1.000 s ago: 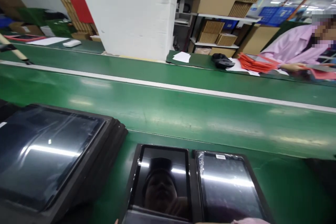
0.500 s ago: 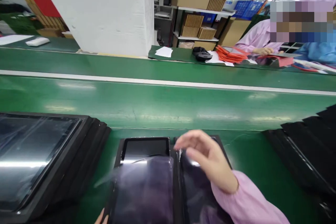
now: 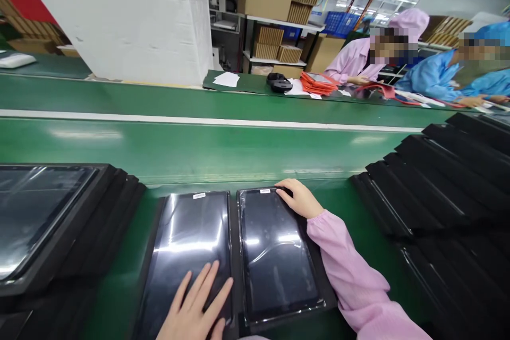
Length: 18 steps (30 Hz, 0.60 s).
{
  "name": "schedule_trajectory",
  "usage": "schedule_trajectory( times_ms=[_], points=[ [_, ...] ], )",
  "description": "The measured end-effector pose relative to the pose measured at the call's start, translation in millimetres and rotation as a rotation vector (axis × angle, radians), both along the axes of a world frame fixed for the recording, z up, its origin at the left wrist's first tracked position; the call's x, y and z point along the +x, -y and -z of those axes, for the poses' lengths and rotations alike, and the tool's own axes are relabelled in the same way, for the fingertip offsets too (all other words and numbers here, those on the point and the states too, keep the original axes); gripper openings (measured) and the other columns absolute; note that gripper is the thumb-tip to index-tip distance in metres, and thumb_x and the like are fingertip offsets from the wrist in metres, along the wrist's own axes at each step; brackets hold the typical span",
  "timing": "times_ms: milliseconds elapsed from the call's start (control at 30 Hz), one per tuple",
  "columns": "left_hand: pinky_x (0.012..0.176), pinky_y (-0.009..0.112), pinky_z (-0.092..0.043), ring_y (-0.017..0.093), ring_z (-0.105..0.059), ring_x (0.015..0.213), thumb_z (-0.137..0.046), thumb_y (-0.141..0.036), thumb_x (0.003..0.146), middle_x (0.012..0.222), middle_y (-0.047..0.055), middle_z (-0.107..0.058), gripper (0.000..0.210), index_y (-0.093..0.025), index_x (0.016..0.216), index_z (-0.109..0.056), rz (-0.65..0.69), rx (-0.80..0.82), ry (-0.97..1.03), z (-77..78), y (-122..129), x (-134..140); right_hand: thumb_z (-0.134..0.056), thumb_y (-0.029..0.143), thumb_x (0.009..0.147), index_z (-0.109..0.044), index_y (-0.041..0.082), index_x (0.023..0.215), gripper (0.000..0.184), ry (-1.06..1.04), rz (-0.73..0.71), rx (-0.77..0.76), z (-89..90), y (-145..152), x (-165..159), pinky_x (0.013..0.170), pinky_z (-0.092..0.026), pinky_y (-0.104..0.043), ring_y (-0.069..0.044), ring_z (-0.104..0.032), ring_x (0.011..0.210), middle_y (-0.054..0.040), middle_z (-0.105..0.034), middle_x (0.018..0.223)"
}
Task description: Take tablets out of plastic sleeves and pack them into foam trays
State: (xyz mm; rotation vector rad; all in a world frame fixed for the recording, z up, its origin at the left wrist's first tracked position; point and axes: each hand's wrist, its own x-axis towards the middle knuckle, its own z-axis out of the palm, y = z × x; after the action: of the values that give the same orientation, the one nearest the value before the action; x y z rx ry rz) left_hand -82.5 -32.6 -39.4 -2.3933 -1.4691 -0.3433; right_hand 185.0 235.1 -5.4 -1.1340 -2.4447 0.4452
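Observation:
Two tablets in clear film lie side by side in black trays, each with a small white label at its far edge. On the left tablet [image 3: 179, 244] my left hand [image 3: 197, 303] rests flat, fingers spread. My right hand [image 3: 298, 199] is at the far right corner of the right tablet [image 3: 274, 255]. Its thumb lies over the top and its fingers curl at the far edge of the black tray [image 3: 319, 271] beneath; the fingertips are partly hidden.
Stacked black trays stand on the left, topped by a larger screen [image 3: 40, 212], and on the right a tall pile of black trays [image 3: 446, 191]. Beyond the green bench [image 3: 223, 149], co-workers sit near orange pouches [image 3: 319, 84]. A white pillar [image 3: 131, 21] rises behind.
The loose clear film over the left tablet now lies flat on it. My left hand has come onto that tablet. My right hand has lowered to the right tray's far corner. The view has shifted right.

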Motion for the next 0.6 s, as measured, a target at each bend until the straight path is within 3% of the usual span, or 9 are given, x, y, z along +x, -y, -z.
schedule_trajectory(
  times_ms=[133,267,367,467,600],
  points=[
    [0.111,0.042,-0.024,0.027,-0.05,0.126,-0.051,-0.031,0.08,0.138,0.01,-0.057,0.059,-0.016,0.137,-0.051,0.032,0.013,0.038,-9.8,-18,28,-0.056,0.026,0.09,-0.066,0.018,0.101,0.017,-0.016,-0.004,0.032,3.9,0,6,0.092,-0.051,-0.047,-0.027,-0.065,0.1,-0.0109,-0.071,0.103],
    [0.113,0.042,-0.018,0.026,-0.047,0.128,-0.05,-0.028,0.073,0.139,0.01,-0.056,0.066,-0.012,0.137,-0.049,0.019,-0.017,0.062,-11.3,-21,36,-0.063,0.027,0.086,-0.066,0.019,0.099,0.015,-0.034,0.011,0.042,4.9,-2,13,0.089,-0.052,-0.046,-0.027,-0.066,0.097,-0.0099,-0.072,0.101],
    [0.112,0.042,-0.023,0.026,-0.043,0.134,-0.05,-0.028,0.071,0.145,0.009,-0.05,0.074,-0.011,0.143,-0.041,0.017,-0.077,0.071,-11.9,-18,34,-0.063,0.024,0.085,-0.067,0.02,0.093,0.009,-0.059,0.017,0.044,2.3,-1,13,0.092,-0.051,-0.046,-0.026,-0.065,0.1,-0.0095,-0.072,0.101],
    [0.109,0.041,-0.033,0.027,-0.039,0.137,-0.051,-0.03,0.072,0.15,0.011,-0.043,0.083,-0.007,0.148,-0.031,-0.026,-0.126,0.118,-14.6,-15,34,-0.06,0.019,0.086,-0.067,0.019,0.084,0.007,-0.08,0.003,0.034,-11.7,11,11,0.094,-0.05,-0.047,-0.026,-0.065,0.101,-0.0098,-0.072,0.1],
    [0.105,0.04,-0.042,0.029,-0.04,0.137,-0.055,-0.036,0.074,0.151,0.014,-0.04,0.086,-0.004,0.149,-0.027,-0.089,-0.138,0.141,-17.3,-15,36,-0.059,0.018,0.088,-0.067,0.022,0.086,0.009,-0.074,-0.112,-0.122,-49.2,52,21,0.09,-0.054,-0.04,-0.02,-0.069,0.088,-0.0023,-0.074,0.091]
  ],
)
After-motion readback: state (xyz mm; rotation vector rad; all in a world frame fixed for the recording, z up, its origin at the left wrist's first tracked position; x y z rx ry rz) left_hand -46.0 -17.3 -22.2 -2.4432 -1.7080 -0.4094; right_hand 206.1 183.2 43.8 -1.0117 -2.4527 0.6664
